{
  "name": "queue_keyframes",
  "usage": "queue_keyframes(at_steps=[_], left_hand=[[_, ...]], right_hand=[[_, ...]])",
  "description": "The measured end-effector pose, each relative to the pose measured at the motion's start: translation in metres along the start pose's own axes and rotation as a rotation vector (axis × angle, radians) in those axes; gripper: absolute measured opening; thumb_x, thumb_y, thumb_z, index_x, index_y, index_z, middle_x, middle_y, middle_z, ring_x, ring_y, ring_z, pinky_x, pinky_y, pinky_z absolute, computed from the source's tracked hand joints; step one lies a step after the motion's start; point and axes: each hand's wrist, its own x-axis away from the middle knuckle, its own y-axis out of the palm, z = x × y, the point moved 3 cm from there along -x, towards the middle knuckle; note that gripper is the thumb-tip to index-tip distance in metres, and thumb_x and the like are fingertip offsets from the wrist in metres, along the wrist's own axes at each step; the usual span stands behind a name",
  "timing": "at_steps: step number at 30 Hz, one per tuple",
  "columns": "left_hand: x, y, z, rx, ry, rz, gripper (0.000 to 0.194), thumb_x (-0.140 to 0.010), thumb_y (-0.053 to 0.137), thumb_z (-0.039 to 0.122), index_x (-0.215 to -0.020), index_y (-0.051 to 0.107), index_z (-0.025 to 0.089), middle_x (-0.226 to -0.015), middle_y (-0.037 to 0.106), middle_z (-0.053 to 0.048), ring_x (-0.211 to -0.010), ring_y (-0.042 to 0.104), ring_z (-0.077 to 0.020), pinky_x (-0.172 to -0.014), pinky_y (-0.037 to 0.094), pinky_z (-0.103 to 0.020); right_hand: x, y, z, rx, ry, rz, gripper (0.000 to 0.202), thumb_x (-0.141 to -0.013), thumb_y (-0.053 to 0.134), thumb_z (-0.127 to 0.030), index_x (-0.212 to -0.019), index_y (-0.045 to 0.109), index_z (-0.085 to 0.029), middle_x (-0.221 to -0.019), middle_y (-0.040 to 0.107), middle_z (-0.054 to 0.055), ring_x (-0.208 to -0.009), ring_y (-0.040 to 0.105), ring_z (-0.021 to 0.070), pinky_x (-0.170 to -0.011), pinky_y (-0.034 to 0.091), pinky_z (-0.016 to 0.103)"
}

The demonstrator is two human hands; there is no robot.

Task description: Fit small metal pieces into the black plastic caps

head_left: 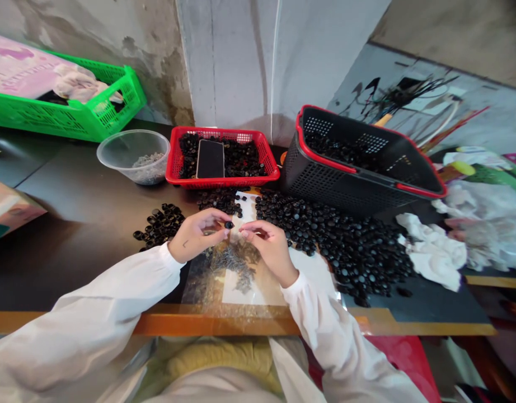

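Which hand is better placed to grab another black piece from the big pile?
Probably the right hand: it's beside the big pile, while the left hand holds a black piece.

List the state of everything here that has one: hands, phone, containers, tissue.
Left hand: pinching a small black part
Right hand: fingers drawn together, grip unclear
Phone: face up, screen dark
Red basket: open, black parts inside
Clear bowl: open, partly filled
Black basket: open, black parts inside
Green crate: open, loaded
White tissue: crumpled
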Motion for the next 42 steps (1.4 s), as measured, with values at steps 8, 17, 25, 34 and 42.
queue_keyframes(at_steps=[8, 17, 25, 34, 42], left_hand=[[0.005, 0.013, -0.002, 0.445, -0.360, -0.180, 0.025, -0.071, 0.063, 0.028, -0.094, 0.067, 0.017, -0.081, 0.060, -0.006, -0.054, 0.045, -0.0098, -0.040, 0.031, -0.020], [0.007, 0.017, -0.008, 0.321, -0.422, -0.072, 0.038, -0.071, 0.082, 0.050, -0.083, 0.067, 0.017, -0.056, 0.038, 0.007, -0.045, 0.028, -0.0042, -0.043, 0.019, -0.019], [-0.001, 0.003, -0.010, 0.404, -0.378, 0.170, 0.043, -0.065, 0.087, 0.049, -0.089, 0.074, 0.016, -0.063, 0.047, 0.004, -0.050, 0.031, -0.0039, -0.044, 0.018, -0.017], [-0.003, 0.001, -0.015, 0.351, -0.331, 0.195, 0.043, -0.070, 0.084, 0.049, -0.093, 0.072, 0.015, -0.061, 0.045, 0.005, -0.050, 0.031, -0.0047, -0.044, 0.018, -0.018], [-0.002, 0.001, -0.016, 0.039, -0.205, 0.139, 0.035, -0.083, 0.070, 0.048, -0.095, 0.070, 0.015, -0.052, 0.042, 0.008, -0.045, 0.033, -0.0070, -0.043, 0.024, -0.020]], right_hand=[[0.002, -0.001, -0.007, 0.127, -0.113, 0.001, 0.006, -0.085, 0.074, -0.028, -0.088, 0.079, -0.026, -0.098, 0.075, 0.004, -0.093, 0.070, 0.0200, -0.083, 0.058, 0.032], [0.000, 0.003, -0.016, 0.461, -0.309, 0.000, 0.010, -0.088, 0.074, -0.027, -0.096, 0.078, -0.030, -0.097, 0.074, 0.003, -0.098, 0.065, 0.0228, -0.091, 0.052, 0.038], [-0.046, -0.005, -0.001, 1.017, -0.301, -0.048, 0.026, -0.090, 0.072, -0.035, -0.113, 0.072, -0.024, -0.109, 0.076, 0.006, -0.100, 0.061, 0.0272, -0.094, 0.045, 0.042], [-0.046, -0.001, 0.005, 1.003, -0.360, -0.057, 0.015, -0.089, 0.069, -0.024, -0.102, 0.075, -0.025, -0.103, 0.078, 0.003, -0.095, 0.061, 0.0258, -0.100, 0.041, 0.044], [-0.040, -0.001, 0.003, 0.188, -0.089, -0.058, 0.015, -0.087, 0.067, -0.028, -0.099, 0.075, -0.024, -0.102, 0.075, 0.004, -0.093, 0.069, 0.0201, -0.088, 0.053, 0.034]])
